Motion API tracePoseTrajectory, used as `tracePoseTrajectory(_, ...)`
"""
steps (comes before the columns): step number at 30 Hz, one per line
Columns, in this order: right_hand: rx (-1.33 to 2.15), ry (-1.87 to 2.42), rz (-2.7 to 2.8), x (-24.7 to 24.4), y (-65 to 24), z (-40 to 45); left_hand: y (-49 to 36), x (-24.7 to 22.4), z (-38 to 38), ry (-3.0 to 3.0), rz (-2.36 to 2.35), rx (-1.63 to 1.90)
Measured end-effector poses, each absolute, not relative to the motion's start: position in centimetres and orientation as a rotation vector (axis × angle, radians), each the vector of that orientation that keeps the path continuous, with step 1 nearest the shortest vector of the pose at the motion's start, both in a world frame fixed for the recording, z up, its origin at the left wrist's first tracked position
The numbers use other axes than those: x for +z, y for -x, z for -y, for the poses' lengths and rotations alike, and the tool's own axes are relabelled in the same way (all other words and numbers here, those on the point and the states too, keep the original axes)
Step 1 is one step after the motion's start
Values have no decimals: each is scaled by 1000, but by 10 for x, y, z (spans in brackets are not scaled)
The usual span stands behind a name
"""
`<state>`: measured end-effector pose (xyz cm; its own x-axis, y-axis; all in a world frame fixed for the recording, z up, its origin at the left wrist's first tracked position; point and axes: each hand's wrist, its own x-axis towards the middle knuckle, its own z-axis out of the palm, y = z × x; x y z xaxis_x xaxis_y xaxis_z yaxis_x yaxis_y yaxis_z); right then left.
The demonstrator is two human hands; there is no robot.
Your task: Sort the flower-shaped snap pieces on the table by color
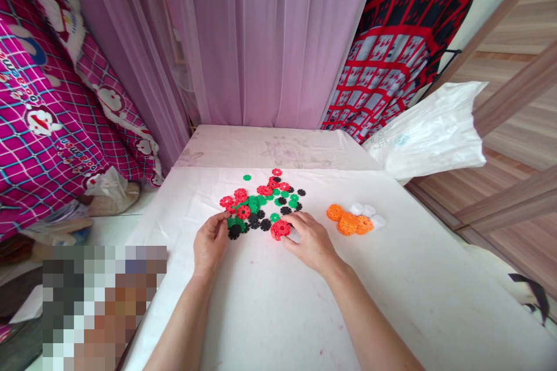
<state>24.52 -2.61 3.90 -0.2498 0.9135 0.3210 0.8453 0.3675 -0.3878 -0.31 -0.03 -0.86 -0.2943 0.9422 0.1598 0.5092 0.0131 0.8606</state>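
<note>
Red, green and black notched plastic discs, like snowflake building discs, lie in a loose mixed pile on the white table. My right hand [311, 242] curls its thumb and fingers around a small bunch of red discs [281, 229] at the pile's near right edge. At the left edge, my left hand [212, 242] has its fingertips pinched together beside red discs [242, 212] and green discs [253, 204]. What sits in that pinch, if anything, is hidden. Black discs [265, 224] lie between the two hands.
Right of my right hand are a heap of orange discs [349, 222] and some white discs [368, 210]. A white plastic bag [435, 130] stands by the table's [270, 307] right edge. Purple curtains [278, 40] hang behind. At lower left, a patch is pixelated.
</note>
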Motion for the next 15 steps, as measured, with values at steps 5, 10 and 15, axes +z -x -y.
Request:
tracePoseTrajectory(5,173,1509,2159,37,-245,26,4,-10,0,-1487,-1825,1228)
tracePoseTrajectory(10,160,1500,2134,36,-247,26,3,-7,1,-1475,-1844,1211)
tracePoseTrajectory(15,155,1513,2059,34,-255,25,2,-3,2,-1472,-1846,1207)
